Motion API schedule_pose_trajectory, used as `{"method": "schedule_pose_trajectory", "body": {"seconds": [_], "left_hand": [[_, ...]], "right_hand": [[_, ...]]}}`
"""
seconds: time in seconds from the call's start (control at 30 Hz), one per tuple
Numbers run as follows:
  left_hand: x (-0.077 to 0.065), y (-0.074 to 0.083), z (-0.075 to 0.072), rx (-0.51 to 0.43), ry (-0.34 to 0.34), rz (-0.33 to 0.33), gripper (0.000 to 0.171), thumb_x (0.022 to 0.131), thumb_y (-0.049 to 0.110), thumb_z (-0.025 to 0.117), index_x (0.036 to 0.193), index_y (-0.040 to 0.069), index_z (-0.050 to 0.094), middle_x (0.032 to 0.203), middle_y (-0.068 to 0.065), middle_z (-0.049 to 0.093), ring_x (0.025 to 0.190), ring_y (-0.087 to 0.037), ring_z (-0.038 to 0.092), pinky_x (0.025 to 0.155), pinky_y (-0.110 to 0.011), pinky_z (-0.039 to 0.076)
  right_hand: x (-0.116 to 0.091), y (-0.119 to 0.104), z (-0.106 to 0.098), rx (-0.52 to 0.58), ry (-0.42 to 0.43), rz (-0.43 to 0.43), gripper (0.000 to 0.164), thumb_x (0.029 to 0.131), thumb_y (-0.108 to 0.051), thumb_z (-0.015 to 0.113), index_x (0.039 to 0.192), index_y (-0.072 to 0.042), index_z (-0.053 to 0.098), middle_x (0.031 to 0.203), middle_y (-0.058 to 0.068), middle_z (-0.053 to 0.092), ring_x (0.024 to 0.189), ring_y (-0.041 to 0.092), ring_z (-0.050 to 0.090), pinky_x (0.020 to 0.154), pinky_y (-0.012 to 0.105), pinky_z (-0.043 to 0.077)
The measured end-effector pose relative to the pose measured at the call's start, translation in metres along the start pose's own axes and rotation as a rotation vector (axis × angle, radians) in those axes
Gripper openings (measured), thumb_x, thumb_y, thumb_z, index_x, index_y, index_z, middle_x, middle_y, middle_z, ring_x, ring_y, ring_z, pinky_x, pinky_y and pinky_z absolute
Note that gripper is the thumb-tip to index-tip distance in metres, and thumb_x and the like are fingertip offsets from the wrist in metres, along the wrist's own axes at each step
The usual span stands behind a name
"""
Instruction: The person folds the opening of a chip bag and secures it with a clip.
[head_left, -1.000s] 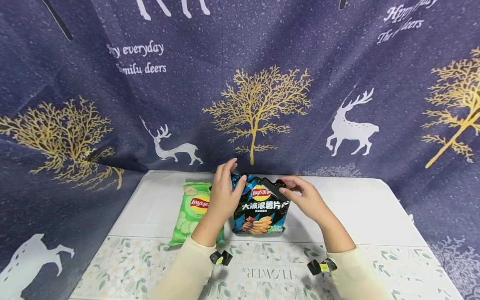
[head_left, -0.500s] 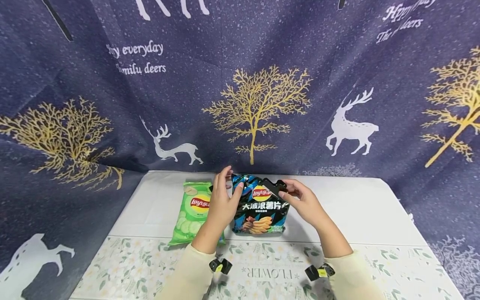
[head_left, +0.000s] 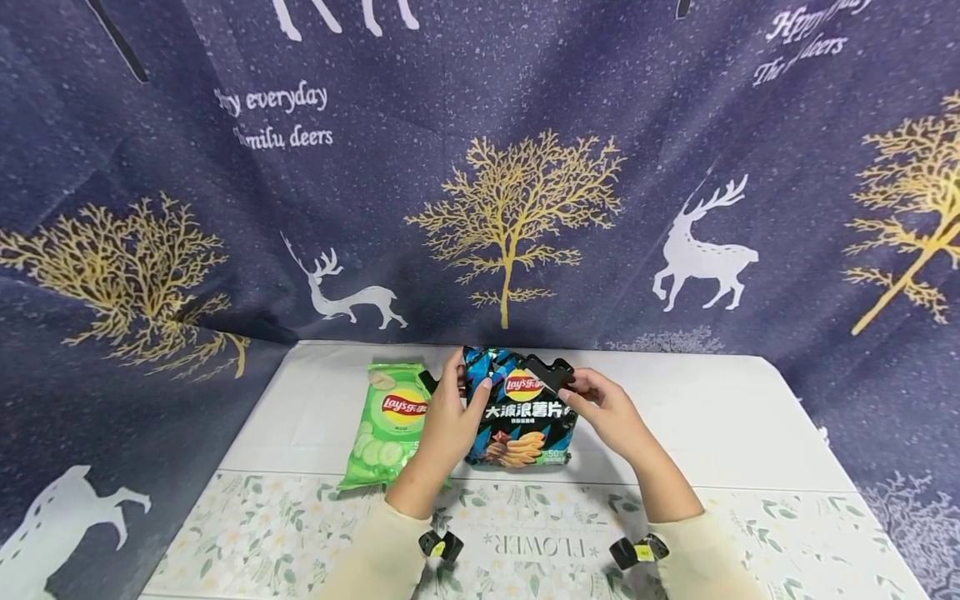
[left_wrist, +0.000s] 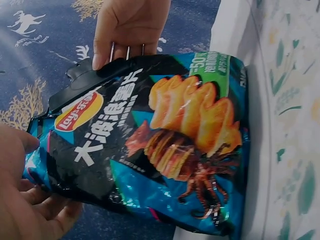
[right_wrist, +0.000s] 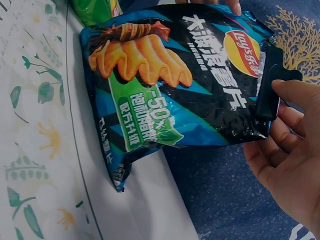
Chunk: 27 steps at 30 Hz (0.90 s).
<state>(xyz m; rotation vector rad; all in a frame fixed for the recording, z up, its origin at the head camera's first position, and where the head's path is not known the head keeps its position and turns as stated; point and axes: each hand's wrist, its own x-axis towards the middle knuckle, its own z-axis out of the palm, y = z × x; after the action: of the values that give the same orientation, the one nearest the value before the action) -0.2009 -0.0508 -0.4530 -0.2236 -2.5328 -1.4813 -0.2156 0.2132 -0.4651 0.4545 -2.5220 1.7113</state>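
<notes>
A black and blue bag of Lay's potato chips (head_left: 517, 425) stands upright at the middle of the table, its front facing me. Across its upper right corner sits a black bag clip (right_wrist: 270, 82). My left hand (head_left: 450, 417) grips the bag's upper left edge, thumb in front and fingers partly hidden behind. With thumb on the clip and fingers behind the bag's edge, my right hand (head_left: 611, 417) pinches the clipped corner. Just left of the left hand lies a green bag of Lay's chips (head_left: 386, 425), partly covered by that hand and forearm.
A small black piece (head_left: 428, 382) shows between the green bag and my left hand; its kind is unclear. The white table (head_left: 705, 425) has a floral cover (head_left: 532, 521) along the front. A dark blue cloth (head_left: 360, 208) with deer and trees hangs behind.
My left hand has come down and closed on the bag's upper left edge. The right hand has shifted slightly lower at the clipped corner. Both bags stay in place.
</notes>
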Motion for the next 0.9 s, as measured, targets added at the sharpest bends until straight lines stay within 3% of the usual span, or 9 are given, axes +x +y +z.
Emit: {"method": "schedule_pose_trajectory", "body": {"seconds": [0.23,0.5,0.9], "left_hand": [[-0.006,-0.005,0.004,0.012,-0.022,-0.048,0.074,0.103,0.054,0.048,0.161,0.016,0.023,0.155,-0.017,0.045,0.138,-0.037,0.05,0.108,-0.06,0.044],[-0.009,-0.008,0.008,0.007,-0.049,-0.096,0.075,0.103,0.056,0.047,0.161,0.014,0.024,0.165,-0.014,0.031,0.149,-0.037,0.036,0.117,-0.062,0.035],[-0.01,-0.022,0.013,0.012,-0.042,-0.043,0.066,0.104,0.051,0.048,0.156,0.012,0.035,0.153,-0.015,0.048,0.128,-0.033,0.059,0.102,-0.055,0.05]], "right_hand": [[-0.001,0.006,0.003,0.024,0.009,0.016,0.024,0.1,-0.024,0.065,0.118,-0.008,0.067,0.104,0.012,0.067,0.095,0.011,0.063,0.085,0.024,0.052],[-0.004,0.015,0.007,0.036,0.031,0.094,0.025,0.099,-0.022,0.066,0.117,-0.005,0.068,0.101,0.01,0.066,0.09,0.007,0.061,0.082,0.022,0.052],[-0.008,0.024,0.01,0.1,0.045,0.097,0.025,0.1,-0.024,0.064,0.11,-0.002,0.068,0.097,0.01,0.065,0.088,0.011,0.061,0.082,0.023,0.051]]}}
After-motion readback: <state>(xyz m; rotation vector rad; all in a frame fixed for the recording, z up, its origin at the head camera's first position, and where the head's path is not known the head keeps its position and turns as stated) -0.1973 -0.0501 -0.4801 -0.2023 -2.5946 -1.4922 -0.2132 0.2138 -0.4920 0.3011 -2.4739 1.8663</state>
